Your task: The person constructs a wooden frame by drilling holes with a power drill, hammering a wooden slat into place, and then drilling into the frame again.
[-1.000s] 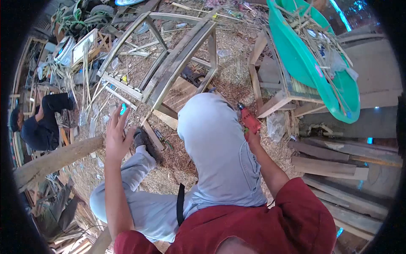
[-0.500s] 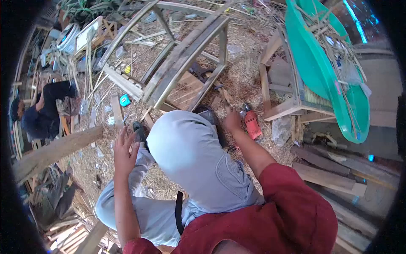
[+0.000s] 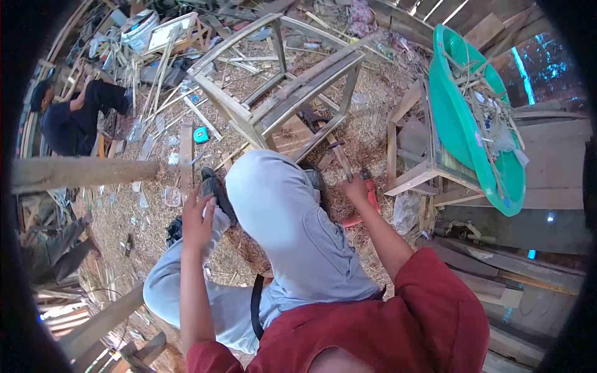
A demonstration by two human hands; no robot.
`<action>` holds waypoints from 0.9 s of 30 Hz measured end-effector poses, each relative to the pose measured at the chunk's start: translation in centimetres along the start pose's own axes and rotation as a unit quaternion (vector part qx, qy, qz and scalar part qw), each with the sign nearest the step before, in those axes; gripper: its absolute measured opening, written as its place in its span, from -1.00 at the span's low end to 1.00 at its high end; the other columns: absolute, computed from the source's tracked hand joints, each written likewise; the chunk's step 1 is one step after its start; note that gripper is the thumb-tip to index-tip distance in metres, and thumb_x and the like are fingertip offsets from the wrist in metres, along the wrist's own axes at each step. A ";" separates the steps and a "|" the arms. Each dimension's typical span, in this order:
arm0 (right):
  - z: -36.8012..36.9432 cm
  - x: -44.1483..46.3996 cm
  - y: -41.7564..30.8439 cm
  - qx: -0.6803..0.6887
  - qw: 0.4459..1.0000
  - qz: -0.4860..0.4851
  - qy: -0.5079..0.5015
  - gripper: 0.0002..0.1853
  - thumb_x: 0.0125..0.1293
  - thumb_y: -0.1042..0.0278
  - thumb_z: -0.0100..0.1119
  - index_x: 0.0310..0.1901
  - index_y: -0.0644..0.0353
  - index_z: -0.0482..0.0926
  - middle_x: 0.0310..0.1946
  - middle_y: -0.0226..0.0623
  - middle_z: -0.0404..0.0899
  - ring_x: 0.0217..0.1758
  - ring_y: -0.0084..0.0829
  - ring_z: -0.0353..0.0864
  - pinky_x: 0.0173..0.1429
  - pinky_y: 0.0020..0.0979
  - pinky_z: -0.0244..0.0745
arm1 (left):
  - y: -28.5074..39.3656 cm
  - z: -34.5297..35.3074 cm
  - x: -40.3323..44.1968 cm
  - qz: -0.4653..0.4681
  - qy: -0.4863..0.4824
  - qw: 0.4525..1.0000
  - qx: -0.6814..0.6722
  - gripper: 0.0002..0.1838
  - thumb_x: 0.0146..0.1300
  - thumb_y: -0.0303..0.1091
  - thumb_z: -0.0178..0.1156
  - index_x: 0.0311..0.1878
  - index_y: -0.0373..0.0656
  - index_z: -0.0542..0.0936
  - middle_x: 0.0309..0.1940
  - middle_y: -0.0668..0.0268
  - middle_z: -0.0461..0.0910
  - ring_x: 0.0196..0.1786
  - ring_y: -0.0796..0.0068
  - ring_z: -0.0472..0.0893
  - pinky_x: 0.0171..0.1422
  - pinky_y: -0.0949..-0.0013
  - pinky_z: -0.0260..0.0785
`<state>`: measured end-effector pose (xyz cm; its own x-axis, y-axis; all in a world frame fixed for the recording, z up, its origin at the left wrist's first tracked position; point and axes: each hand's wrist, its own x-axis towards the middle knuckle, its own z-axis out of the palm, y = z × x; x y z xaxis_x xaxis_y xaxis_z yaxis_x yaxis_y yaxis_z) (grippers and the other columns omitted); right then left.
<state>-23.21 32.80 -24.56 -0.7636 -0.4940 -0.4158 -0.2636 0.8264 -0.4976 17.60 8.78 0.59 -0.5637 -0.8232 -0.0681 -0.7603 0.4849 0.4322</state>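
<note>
My left hand (image 3: pixel 198 225) is open and empty, its fingers spread above my lower leg, beside a dark shoe (image 3: pixel 217 191). My right hand (image 3: pixel 356 189) is closed around the end of a wooden-handled tool (image 3: pixel 341 159), which points towards the frame. A red power drill (image 3: pixel 372 194) lies on the ground, partly hidden by my right hand and forearm. Ahead of my knee stands a wooden frame (image 3: pixel 298 93) on its side. On the floor to the left is a teal tape measure (image 3: pixel 200 134).
At the right, a green basin (image 3: pixel 457 118) with sticks and plastic rests on a wooden stand (image 3: pixel 410 177). Boards (image 3: pixel 485 286) lie at the lower right. A thick wooden beam (image 3: pixel 87 174) juts in from the left. Beyond it, another person (image 3: pixel 68 124) sits. Wood scraps litter the floor.
My right hand let go of the red drill and took hold of the wooden-handled tool. The drill is now on the ground. My left hand stays empty; the camera view has shifted.
</note>
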 end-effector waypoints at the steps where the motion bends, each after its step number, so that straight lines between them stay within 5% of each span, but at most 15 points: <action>1: -0.7 -0.9 0.1 0.021 0.999 -0.017 0.042 -0.63 0.34 0.11 0.25 -0.08 0.31 0.65 -0.23 0.15 0.74 -0.12 0.19 0.76 -0.01 0.10 0.60 | -0.2 -0.9 -0.7 0.000 0.015 1.000 -0.004 -0.63 0.59 -0.15 0.16 0.22 -0.15 0.74 0.52 -0.13 0.43 0.55 -0.20 0.41 0.64 -0.05 0.21; 4: -4.9 -3.8 -2.2 0.073 0.991 -0.074 0.086 -0.60 0.34 0.07 0.28 -0.11 0.32 0.61 -0.30 0.15 0.71 -0.17 0.21 0.74 -0.07 0.08 0.57 | -0.8 -4.7 -2.9 0.000 0.057 0.998 -0.017 -0.61 0.59 -0.15 0.15 0.21 -0.22 0.74 0.52 -0.14 0.43 0.53 -0.23 0.44 0.62 -0.05 0.25; 5: -7.0 -4.6 -3.9 0.067 0.995 -0.056 0.056 -0.59 0.40 0.03 0.22 0.03 0.23 0.65 -0.23 0.17 0.73 -0.10 0.18 0.75 0.01 0.09 0.59 | -1.2 -6.3 -3.8 -0.006 0.073 0.997 -0.027 -0.61 0.59 -0.15 0.14 0.21 -0.23 0.74 0.52 -0.15 0.43 0.53 -0.22 0.43 0.63 -0.04 0.25; 11: -16.2 -12.0 -16.0 0.218 0.934 -0.274 0.069 -0.68 0.55 0.17 0.18 0.06 0.29 0.62 -0.39 -0.08 0.63 -0.34 -0.19 0.63 -0.12 -0.10 0.54 | -3.4 -17.2 -9.6 -0.005 0.204 0.978 -0.050 -0.57 0.69 -0.16 0.02 0.27 -0.28 0.69 0.51 -0.08 0.46 0.57 -0.04 0.43 0.66 0.06 0.18; 13: -19.5 -16.1 -20.7 0.224 0.930 -0.293 -0.008 -0.70 0.61 0.23 0.15 0.20 0.22 0.61 -0.44 -0.44 0.48 -0.48 -0.56 0.43 -0.36 -0.38 0.33 | -4.0 -21.2 -11.6 0.002 0.221 0.974 -0.050 -0.57 0.71 -0.16 -0.01 0.28 -0.28 0.68 0.49 -0.06 0.49 0.56 0.02 0.45 0.66 0.08 0.17; 16: -22.8 -22.9 -28.2 0.273 0.908 -0.280 -0.148 -0.66 0.65 0.28 0.12 0.34 0.14 0.57 -0.48 -0.63 0.37 -0.58 -0.77 0.27 -0.51 -0.55 0.17 | -5.7 -25.8 -13.9 -0.001 0.230 0.971 -0.070 -0.57 0.70 -0.16 0.02 0.27 -0.29 0.68 0.46 -0.03 0.52 0.54 0.07 0.47 0.63 0.13 0.20; 21: -16.3 -27.6 -35.2 0.210 0.903 -0.313 -0.205 -0.63 0.62 0.28 0.18 0.31 0.27 0.58 -0.33 -0.51 0.56 -0.42 -0.70 0.39 -0.35 -0.53 0.32 | -13.3 -26.7 -15.9 -0.062 0.300 0.942 -0.134 -0.61 0.65 -0.18 0.15 0.23 -0.30 0.69 0.17 0.15 0.75 0.26 0.34 0.67 0.42 0.31 0.41; 27: 0.8 -27.4 -35.5 0.132 0.888 -0.265 -0.350 -0.55 0.57 0.26 0.22 0.35 0.36 0.56 -0.09 -0.27 0.71 -0.04 -0.45 0.63 0.12 -0.37 0.51 | -27.6 -16.0 -18.9 -0.155 0.286 0.937 -0.123 -0.66 0.57 -0.19 0.25 0.19 -0.23 0.73 0.15 0.11 0.75 0.22 0.27 0.70 0.29 0.30 0.49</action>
<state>7.54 16.74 3.88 0.0060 -0.9187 -0.3950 -0.2592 0.3801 -0.8879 54.38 6.23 4.30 -0.0086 -0.9712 0.2382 -0.7213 0.1710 0.6712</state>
